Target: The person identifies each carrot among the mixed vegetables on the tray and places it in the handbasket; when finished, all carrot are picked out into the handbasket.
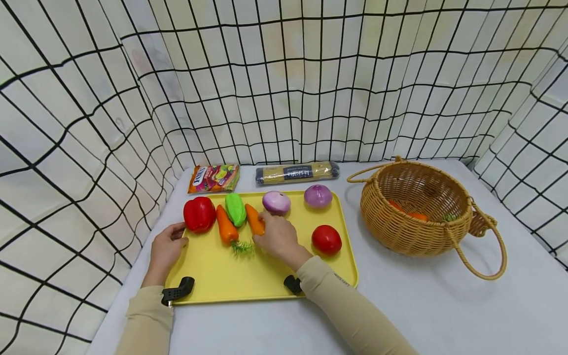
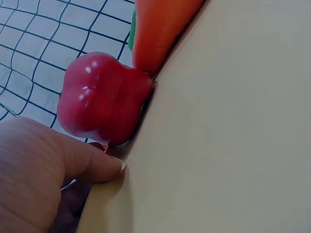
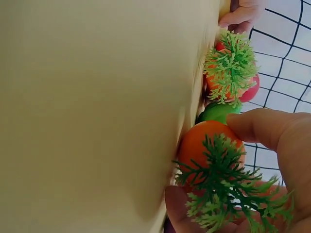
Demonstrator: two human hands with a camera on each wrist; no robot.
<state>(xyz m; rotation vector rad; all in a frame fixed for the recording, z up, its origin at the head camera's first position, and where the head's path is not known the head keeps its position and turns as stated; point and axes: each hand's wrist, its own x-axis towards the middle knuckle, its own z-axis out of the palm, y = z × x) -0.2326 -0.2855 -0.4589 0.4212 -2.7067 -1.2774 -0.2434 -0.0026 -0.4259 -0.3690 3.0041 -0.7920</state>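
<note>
My right hand (image 1: 278, 237) grips an orange toy carrot (image 1: 255, 220) by its thick end on the yellow tray (image 1: 208, 281). In the right wrist view, thumb and fingers stand on either side of that carrot, its green leaves (image 3: 228, 179) hanging over the fingers. At the tray's left edge, my left hand (image 1: 166, 249) pinches the rim, thumb inside; its other fingers are mostly hidden. Just beyond the left thumb lies a red bell pepper (image 2: 104, 99). A second carrot (image 1: 227, 227) and a green vegetable (image 1: 235, 209) lie between the pepper and the held carrot.
Two purple onion halves (image 1: 276, 203) and a tomato (image 1: 326, 240) are also on the tray. Behind it lie a candy bag (image 1: 214, 178) and a pasta pack (image 1: 297, 173). A wicker basket (image 1: 399, 236) with orange items stands right. Black netting (image 1: 284, 93) surrounds the table.
</note>
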